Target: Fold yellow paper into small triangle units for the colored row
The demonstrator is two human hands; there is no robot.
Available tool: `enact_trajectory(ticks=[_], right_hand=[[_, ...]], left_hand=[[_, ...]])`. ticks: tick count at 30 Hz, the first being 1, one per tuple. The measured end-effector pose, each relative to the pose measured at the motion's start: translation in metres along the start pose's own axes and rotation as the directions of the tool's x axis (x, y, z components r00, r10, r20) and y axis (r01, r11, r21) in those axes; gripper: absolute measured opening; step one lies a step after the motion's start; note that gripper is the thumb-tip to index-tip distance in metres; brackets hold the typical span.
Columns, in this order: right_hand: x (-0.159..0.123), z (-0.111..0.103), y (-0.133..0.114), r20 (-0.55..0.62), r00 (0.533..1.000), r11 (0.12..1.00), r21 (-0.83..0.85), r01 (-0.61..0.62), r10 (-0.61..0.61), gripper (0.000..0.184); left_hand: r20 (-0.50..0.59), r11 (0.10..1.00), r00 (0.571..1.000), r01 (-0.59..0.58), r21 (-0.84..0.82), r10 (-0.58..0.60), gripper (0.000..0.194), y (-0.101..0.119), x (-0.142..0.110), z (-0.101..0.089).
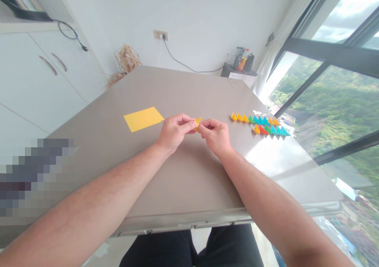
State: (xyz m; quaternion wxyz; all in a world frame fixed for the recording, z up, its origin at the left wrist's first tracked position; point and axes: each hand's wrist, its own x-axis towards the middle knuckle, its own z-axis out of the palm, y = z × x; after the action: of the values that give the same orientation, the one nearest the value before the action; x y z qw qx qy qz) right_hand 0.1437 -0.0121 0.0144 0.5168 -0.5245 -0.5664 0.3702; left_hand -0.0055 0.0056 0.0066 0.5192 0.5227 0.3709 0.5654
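Pinching one small folded yellow paper (198, 122), two hands are meeting over one table (183, 180). The left hand (173, 132) is gripping it between closed thumb and fingers from nine o'clock; the right hand (217, 136), fingers curled in, is nipping its edge from four o'clock. The paper is sitting between both sets of fingertips, its tip pointing to one o'clock. One flat yellow sheet (142, 119) is lying at nine o'clock, just beside the left hand. At three o'clock, two rows of folded paper pieces (256, 129) are standing: seemingly nine behind, six in front.
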Motion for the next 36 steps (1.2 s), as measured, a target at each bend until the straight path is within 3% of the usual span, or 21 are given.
enact_trajectory(ticks=[16,23,31,36], right_hand=[[-0.0014,0.0014,-0.0041,0.044,0.997,0.994,0.078,-0.072,0.069,0.024],[0.0006,-0.0002,-0.0012,0.039,0.996,0.997,0.021,-0.080,0.080,0.021],[-0.0005,0.0020,-0.0024,0.048,0.998,0.997,-0.055,-0.048,0.050,0.028],[-0.0016,0.0030,-0.0048,0.066,0.996,0.997,-0.062,-0.051,0.055,0.025]], left_hand=[[-0.003,0.995,0.999,0.037,-0.093,-0.038,0.017,0.0022,0.0008,0.0015],[0.037,0.994,0.995,0.092,-0.053,-0.090,0.019,0.0021,0.0008,0.0006],[-0.093,0.991,0.989,0.106,-0.082,-0.114,0.013,0.0021,0.0004,0.0050],[-0.099,0.981,0.983,0.138,-0.134,-0.152,0.013,0.0013,0.0014,0.0050]])
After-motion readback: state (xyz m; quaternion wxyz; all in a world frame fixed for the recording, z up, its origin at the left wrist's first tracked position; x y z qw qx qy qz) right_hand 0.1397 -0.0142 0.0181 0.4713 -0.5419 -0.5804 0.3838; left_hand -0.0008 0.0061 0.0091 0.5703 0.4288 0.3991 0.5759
